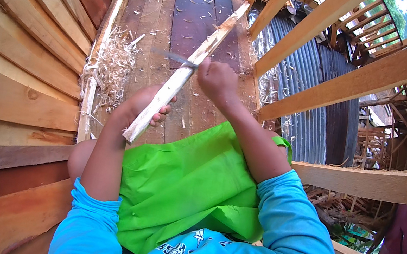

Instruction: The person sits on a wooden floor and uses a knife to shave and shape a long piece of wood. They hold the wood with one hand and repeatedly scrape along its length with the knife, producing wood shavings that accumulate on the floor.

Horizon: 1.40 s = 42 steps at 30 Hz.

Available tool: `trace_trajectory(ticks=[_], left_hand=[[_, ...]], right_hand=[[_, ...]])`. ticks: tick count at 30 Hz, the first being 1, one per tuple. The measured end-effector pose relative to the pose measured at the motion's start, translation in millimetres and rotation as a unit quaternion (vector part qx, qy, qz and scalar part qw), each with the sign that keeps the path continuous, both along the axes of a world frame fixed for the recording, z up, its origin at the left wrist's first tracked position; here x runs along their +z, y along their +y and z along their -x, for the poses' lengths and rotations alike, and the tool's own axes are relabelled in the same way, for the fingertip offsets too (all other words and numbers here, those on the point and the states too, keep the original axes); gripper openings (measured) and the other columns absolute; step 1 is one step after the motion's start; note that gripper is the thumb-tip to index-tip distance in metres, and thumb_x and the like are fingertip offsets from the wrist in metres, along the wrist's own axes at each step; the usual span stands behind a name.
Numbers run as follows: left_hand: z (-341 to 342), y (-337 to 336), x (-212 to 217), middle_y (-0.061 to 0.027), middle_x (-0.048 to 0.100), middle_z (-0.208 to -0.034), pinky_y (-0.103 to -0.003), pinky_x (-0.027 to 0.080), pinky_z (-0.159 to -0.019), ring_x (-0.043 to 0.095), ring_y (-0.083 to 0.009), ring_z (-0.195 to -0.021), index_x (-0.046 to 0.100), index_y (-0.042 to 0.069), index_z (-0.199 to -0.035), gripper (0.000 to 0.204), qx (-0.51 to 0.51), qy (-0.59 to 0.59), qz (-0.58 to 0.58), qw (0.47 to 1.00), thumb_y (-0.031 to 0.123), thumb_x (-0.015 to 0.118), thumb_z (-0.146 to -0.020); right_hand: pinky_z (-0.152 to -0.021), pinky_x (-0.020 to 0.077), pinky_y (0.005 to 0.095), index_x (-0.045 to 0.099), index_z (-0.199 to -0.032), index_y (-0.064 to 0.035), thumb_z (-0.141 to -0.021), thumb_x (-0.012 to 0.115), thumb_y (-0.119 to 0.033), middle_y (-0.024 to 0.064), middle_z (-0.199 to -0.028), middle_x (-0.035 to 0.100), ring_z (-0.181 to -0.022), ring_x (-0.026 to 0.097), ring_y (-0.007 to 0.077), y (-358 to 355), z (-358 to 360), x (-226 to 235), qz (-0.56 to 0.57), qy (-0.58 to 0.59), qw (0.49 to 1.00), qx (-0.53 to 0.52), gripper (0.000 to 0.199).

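Note:
A long, pale, rough-hewn wooden stick (171,89) slants from above my lap up toward the far right. Its lower part lies in my left hand (150,104), with the fingers wrapped round it from beneath. My right hand (218,83) is a closed fist on the handle of a knife (173,57). The thin grey blade lies across the stick about midway along, touching the wood, and its tip points left. The handle is hidden inside my fist. Beneath my forearms a bright green cloth (191,172) covers my lap.
Curly wood shavings (113,69) are heaped at left by a pale wooden strip (91,84); more lie scattered over the plank floor (151,19). A board wall (28,64) closes the left side. On the right stand wooden rails (351,88), with corrugated metal sheets (300,78) beyond and below.

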<state>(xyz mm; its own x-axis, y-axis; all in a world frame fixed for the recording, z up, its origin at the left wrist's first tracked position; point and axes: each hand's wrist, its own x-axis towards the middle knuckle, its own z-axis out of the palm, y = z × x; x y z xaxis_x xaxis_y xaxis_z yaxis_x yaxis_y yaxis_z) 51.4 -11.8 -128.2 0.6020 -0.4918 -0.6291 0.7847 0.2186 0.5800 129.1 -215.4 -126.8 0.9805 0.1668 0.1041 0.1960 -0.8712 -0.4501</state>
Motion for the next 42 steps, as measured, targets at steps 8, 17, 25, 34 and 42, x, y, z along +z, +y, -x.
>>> trace_trajectory(ticks=[8,17,25,34,42], left_hand=[[5,-9,3,-0.0001,0.048,-0.059,-0.023,0.034,-0.033,0.042,-0.0078,-0.039,0.050,0.006,-0.102,0.035,-0.001,-0.058,-0.110,0.992,0.038,0.036,-0.100],[0,-5,-3,-0.0009,0.048,-0.062,-0.022,0.033,-0.033,0.042,-0.0079,-0.039,0.050,0.006,-0.104,0.031,-0.005,-0.014,0.018,1.000,0.034,0.036,-0.100],[3,-6,2,0.0005,0.049,-0.061,-0.021,0.036,-0.035,0.042,-0.0071,-0.040,0.051,0.007,-0.099,0.037,-0.024,-0.041,-0.011,0.999,0.041,0.035,-0.099],[-2,-4,-4,-0.0009,0.050,-0.060,-0.024,0.034,-0.033,0.043,-0.0087,-0.039,0.050,0.006,-0.102,0.034,-0.018,-0.027,0.024,0.999,0.036,0.035,-0.100],[1,-5,0,0.0000,0.050,-0.061,-0.021,0.037,-0.034,0.043,-0.0069,-0.040,0.050,0.007,-0.100,0.036,-0.024,-0.047,-0.014,0.999,0.039,0.034,-0.100]], right_hand=[[-0.074,0.0491,0.0524,0.066,-0.071,0.0041,-0.091,0.036,-0.036,0.0281,-0.075,0.063,-0.076,0.063,0.0445,-30,-48,-37,-0.018,-0.059,0.995,-0.080,0.054],[-0.059,0.0496,0.0500,0.067,-0.064,-0.0013,-0.091,0.036,-0.037,0.0208,-0.060,0.061,-0.058,0.062,0.0404,-37,-51,-29,0.043,-0.146,0.987,-0.053,0.054],[-0.063,0.0504,0.0472,0.069,-0.075,-0.0026,-0.094,0.034,-0.047,0.0210,-0.069,0.065,-0.067,0.066,0.0359,-53,-69,-24,0.032,-0.091,0.973,-0.208,0.060],[-0.071,0.0463,0.0380,0.065,-0.083,0.0011,-0.096,0.047,-0.040,0.0175,-0.072,0.062,-0.070,0.061,0.0272,-72,-92,-51,-0.224,0.050,0.973,-0.025,0.046],[-0.058,0.0411,0.0344,0.064,-0.076,0.0000,-0.100,0.042,-0.037,0.0067,-0.063,0.056,-0.058,0.052,0.0165,-68,-84,-46,-0.226,0.087,0.970,0.002,0.050]])
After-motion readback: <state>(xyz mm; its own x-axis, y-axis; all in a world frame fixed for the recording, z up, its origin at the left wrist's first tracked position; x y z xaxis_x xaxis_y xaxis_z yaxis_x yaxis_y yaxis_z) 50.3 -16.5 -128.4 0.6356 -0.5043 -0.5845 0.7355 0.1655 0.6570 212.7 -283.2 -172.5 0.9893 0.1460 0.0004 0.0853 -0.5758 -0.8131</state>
